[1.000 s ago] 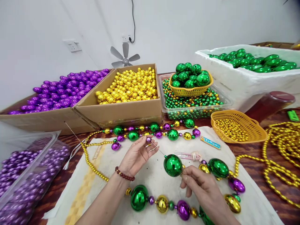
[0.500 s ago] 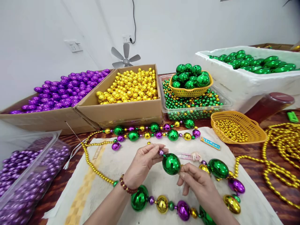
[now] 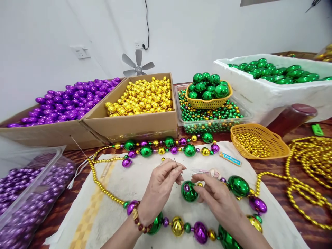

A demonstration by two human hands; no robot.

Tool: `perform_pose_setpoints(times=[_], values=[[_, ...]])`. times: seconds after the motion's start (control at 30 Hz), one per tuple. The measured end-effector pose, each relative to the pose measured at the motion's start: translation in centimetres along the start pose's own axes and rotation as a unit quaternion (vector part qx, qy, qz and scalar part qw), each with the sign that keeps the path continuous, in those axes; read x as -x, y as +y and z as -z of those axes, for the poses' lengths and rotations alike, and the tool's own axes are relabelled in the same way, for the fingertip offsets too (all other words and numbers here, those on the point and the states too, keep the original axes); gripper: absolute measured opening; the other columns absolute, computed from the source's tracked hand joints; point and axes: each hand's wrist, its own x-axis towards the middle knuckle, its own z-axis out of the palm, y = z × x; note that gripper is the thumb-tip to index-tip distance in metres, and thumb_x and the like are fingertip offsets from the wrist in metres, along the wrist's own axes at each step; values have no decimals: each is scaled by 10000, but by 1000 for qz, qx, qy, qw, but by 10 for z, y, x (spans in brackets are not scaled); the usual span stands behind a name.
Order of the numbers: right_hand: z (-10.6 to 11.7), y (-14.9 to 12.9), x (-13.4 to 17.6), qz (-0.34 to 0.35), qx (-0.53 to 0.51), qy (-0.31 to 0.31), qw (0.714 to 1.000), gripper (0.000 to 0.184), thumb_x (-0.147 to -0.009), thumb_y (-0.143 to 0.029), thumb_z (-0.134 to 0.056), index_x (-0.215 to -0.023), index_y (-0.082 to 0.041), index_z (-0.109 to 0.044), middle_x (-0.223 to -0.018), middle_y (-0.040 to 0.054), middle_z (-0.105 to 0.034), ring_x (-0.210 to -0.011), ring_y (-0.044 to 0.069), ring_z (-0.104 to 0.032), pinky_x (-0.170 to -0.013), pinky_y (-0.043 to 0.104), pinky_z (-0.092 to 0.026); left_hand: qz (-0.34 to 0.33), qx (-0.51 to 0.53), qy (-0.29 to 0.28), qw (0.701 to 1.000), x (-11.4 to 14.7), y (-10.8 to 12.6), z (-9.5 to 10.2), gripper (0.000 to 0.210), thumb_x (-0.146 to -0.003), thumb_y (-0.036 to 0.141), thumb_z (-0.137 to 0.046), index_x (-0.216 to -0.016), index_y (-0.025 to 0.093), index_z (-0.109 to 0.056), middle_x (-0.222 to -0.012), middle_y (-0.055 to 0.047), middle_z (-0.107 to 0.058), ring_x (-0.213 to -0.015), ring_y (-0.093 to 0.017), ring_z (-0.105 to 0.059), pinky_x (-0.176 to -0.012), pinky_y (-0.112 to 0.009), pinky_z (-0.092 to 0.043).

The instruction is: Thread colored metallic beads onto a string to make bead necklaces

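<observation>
My left hand [image 3: 162, 185], with a beaded bracelet at the wrist, pinches a thin needle [image 3: 175, 160] that points upward. My right hand [image 3: 218, 197] has its thumb and forefinger at the upper right edge of a large shiny green bead [image 3: 190, 194]. A small purple bead [image 3: 186, 187] appears against that green bead's front. Below the hands curves a strand with a gold bead [image 3: 177, 226], a purple bead [image 3: 200, 232] and other green beads. More of the strand runs right, past a large green bead [image 3: 238, 185]. Small pink-handled scissors [image 3: 203, 171] lie behind my right hand.
A finished-looking bead strand [image 3: 146, 150] lies along the cloth's [image 3: 103, 221] back. Behind stand boxes of purple beads [image 3: 70, 103] and gold beads [image 3: 145, 95], a tub [image 3: 212, 121] and a foam box [image 3: 246, 93]. A yellow basket [image 3: 280, 148] and gold bead chain [image 3: 306, 166] are right.
The green bead has dropped slightly and turned, so the small purple bead now faces me. My left hand has moved off the purple bead and shows a needle. My right hand has shifted up.
</observation>
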Motion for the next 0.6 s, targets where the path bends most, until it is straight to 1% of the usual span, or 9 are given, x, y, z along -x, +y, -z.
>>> perform_pose_setpoints(times=[0.07, 0.17, 0.27, 0.3, 0.37, 0.43, 0.47, 0.53, 0.6], values=[[-7, -7, -1, 35, -6, -13, 999, 184, -968, -262, -482, -1120, -251, -585, -1002, 20, -673, -693, 149, -664, -672, 256, -483, -8, 5, -4, 1000, 1, 5, -2, 215, -932, 304, -527, -938, 228, -729, -751, -46, -624, -711, -171, -588, -704, -309, -472], [-12, -10, -4, 52, 28, -35, 998, 198, -990, -232, -421, -982, -242, -619, -849, -1, -656, -653, 144, -632, -640, 249, -461, -2, 31, -15, 999, 1, 12, 0, 219, -932, 304, -526, -957, 218, -727, -754, -52, -631, -707, -173, -602, -689, -309, -489], [-10, -8, -6, 61, 66, -30, 996, 238, -995, -232, -408, -893, -227, -622, -795, -5, -648, -556, 124, -576, -598, 247, -433, 19, 64, -24, 997, -3, 10, 13, 235, -914, 330, -553, -992, 194, -727, -786, -71, -663, -717, -190, -635, -687, -321, -519], [-8, -7, -6, 60, 62, -26, 996, 244, -995, -237, -407, -879, -222, -620, -798, -5, -652, -506, 108, -543, -578, 245, -427, 28, 73, -9, 997, -5, 7, 20, 249, -907, 345, -561, -1012, 188, -723, -818, -78, -677, -730, -196, -647, -691, -326, -529], [-4, -9, -6, 43, 19, -21, 999, 251, -999, -273, -401, -878, -216, -614, -807, -7, -661, -429, 84, -483, -522, 237, -412, 47, 82, 59, 994, -9, -3, 37, 277, -893, 377, -576, -1046, 187, -707, -892, -84, -693, -749, -194, -657, -695, -323, -542], [0, -14, -5, 17, -49, -18, 998, 271, -1005, -328, -386, -892, -209, -601, -810, -2, -665, -419, 82, -492, -486, 230, -404, 56, 72, 125, 988, -15, -12, 55, 289, -884, 395, -584, -1063, 192, -685, -935, -74, -689, -756, -177, -652, -698, -305, -541], [2, -17, -4, 10, -80, -11, 997, 280, -1006, -351, -380, -893, -205, -591, -794, 0, -663, -433, 88, -517, -489, 230, -408, 49, 55, 145, 987, -20, -14, 63, 291, -883, 398, -584, -1069, 193, -673, -936, -68, -687, -757, -170, -647, -700, -296, -537], [7, -25, -3, 17, -124, 5, 992, 292, -1006, -381, -380, -880, -200, -571, -744, 0, -652, -476, 104, -566, -531, 238, -430, 6, -15, 168, 986, -33, -10, 79, 296, -888, 399, -575, -1087, 194, -655, -908, -60, -689, -778, -172, -647, -724, -289, -528], [10, -34, 0, 24, -161, 2, 987, 299, -1004, -412, -384, -872, -203, -552, -691, -6, -625, -514, 120, -584, -568, 248, -442, -71, -122, 202, 969, -56, 3, 93, 302, -905, 395, -544, -1104, 191, -643, -930, -66, -698, -846, -185, -654, -790, -294, -513]])
